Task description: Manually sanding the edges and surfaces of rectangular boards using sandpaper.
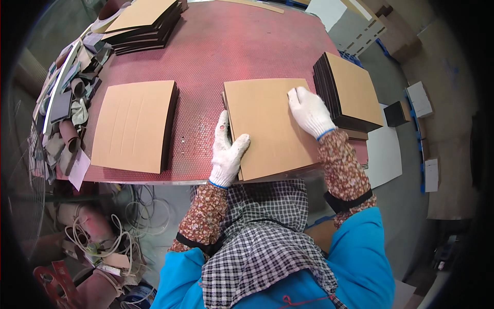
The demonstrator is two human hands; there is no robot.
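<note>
Where your checked apron (267, 252) meets the near edge of the bench (206, 62), the middle stack (270, 139) of brown boards lies flat between your gloved hands. Your left hand (226, 157) has its grip apart: the thumb rests over the top board, while the fingers lie along the stack's left edge. Your right hand (310, 110) bends over the same board near its far right corner, fingers curled; whether that grip is clamped on the board or merely pressing cannot be told. Lower layers peek out at the left edge, so your work on this stack looks partway, with some evening perhaps left.

To your left, well apart, lies the left stack (135, 126), its top board marked by faint creases. Just beside your right hand stands the right stack (355, 85), dark along its sides. Both look squared, so you may be done with them, though nothing confirms it. Farther along the bench's left side, scraps and rolls (69, 113) lie heaped. Beyond them sits the far stack (141, 15), its layers loosely stepped; judging by that, it may be left for you.
</note>
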